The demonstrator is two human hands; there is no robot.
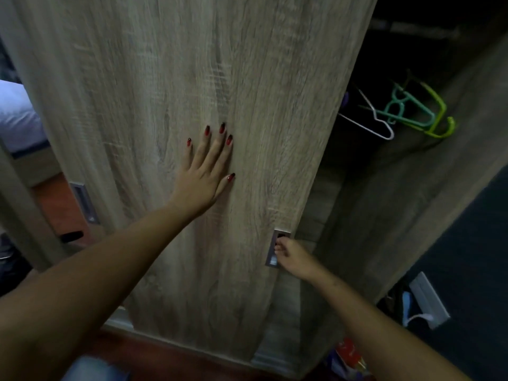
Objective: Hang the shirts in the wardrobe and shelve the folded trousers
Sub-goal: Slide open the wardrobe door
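In the head view you are working the wardrobe's sliding door: your left hand is pressing flat on the wood-grain panel, fingers straight and spread. Your right hand, lower and to its right, is hooking curled fingers into the recessed handle at the door's edge. Beyond your right hand the dark interior is showing empty hangers. No shirts or trousers are showing, so this looks like the access step, with fetching a shirt likely next.
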